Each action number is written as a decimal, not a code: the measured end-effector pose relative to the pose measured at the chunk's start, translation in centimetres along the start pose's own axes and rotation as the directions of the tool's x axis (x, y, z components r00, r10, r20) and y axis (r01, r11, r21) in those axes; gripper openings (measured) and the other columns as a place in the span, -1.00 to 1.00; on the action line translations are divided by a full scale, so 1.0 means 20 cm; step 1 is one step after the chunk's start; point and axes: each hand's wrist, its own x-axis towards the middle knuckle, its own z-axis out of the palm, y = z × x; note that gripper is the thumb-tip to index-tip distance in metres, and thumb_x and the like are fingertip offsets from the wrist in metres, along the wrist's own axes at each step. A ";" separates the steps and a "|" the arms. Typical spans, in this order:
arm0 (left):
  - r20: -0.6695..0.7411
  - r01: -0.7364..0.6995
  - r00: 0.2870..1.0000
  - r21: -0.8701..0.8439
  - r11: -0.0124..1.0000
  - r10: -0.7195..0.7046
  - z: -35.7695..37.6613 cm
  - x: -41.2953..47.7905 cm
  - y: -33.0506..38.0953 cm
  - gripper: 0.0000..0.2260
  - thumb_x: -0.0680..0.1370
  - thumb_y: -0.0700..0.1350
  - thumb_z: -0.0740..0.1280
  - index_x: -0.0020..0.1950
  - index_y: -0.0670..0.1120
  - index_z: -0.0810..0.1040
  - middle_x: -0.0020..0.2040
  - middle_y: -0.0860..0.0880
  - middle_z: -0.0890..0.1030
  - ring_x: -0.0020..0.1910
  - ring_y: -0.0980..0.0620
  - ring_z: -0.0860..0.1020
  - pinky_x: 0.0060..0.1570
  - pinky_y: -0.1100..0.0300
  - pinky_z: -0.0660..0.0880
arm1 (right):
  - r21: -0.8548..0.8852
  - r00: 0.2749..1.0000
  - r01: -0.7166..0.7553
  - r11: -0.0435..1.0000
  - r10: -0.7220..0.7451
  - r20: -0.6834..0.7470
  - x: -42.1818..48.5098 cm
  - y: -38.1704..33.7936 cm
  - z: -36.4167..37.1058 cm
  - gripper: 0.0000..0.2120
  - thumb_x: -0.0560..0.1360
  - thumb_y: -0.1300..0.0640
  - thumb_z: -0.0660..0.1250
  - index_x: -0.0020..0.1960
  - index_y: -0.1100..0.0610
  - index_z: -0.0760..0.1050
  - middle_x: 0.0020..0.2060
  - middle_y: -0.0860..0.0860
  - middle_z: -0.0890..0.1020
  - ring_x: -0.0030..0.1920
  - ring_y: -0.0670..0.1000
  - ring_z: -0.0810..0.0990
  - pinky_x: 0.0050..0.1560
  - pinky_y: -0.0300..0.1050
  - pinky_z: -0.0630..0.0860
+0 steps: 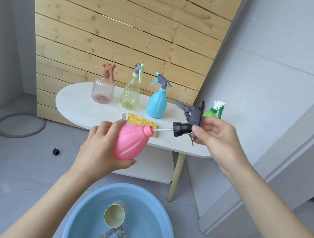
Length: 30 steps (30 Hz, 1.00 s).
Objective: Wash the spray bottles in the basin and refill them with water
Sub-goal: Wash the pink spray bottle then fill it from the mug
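Observation:
My left hand [98, 150] grips a pink bottle [129, 142], tilted with its open neck pointing right. My right hand [214, 137] holds the black spray head [190, 118], unscrewed and apart from the neck; its white dip tube [163, 129] still reaches into the bottle. Below stands a blue basin [75, 223] of water with a pale green cup [114, 215] lying in it. On the white oval table [76, 102] stand a ribbed peach bottle [103, 88], a yellow-green bottle [131, 91], a blue bottle [158, 100] and a small green bottle [214, 111], partly hidden by the spray head.
A yellow cloth [140, 119] lies on the table behind the pink bottle. A grey ring [19, 126] and a small black cap [56, 151] lie on the floor at left. A wooden slat panel leans behind the table. A white object sits at the bottom right.

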 end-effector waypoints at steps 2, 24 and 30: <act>0.003 0.032 0.999 -0.009 0.999 -0.032 0.00 0.00 -0.01 -0.10 0.18 0.13 0.59 0.44 0.05 0.28 0.20 -0.03 0.42 0.19 -0.13 0.36 0.02 -0.09 0.46 | 0.014 0.999 0.020 1.000 -0.020 -0.041 0.00 -0.01 -0.04 -0.86 0.51 0.37 0.32 -0.05 0.15 0.52 -0.29 0.06 0.57 -0.33 -0.10 0.56 -0.16 -0.24 0.58; 0.228 0.347 0.924 -0.169 0.922 -0.306 0.06 0.02 -0.01 -0.07 0.04 0.37 0.46 0.33 0.08 0.30 0.15 -0.03 0.48 0.09 -0.05 0.47 0.07 -0.02 0.49 | 0.244 0.979 -0.110 0.963 0.148 -0.142 0.06 0.09 -0.19 -0.90 0.56 0.33 0.25 0.06 0.30 0.49 -0.21 0.14 0.59 -0.25 0.03 0.60 -0.13 -0.19 0.63; 0.254 0.364 0.916 -0.207 0.908 -0.310 0.14 0.09 0.03 -0.11 0.10 0.37 0.51 0.28 0.02 0.29 0.02 0.01 0.50 0.04 -0.08 0.49 -0.03 -0.01 0.53 | 0.402 0.928 -0.292 0.868 0.359 -0.099 0.20 0.30 -0.15 -0.77 0.54 0.38 0.25 0.19 0.38 0.42 -0.19 0.21 0.62 -0.22 0.05 0.65 -0.14 -0.16 0.64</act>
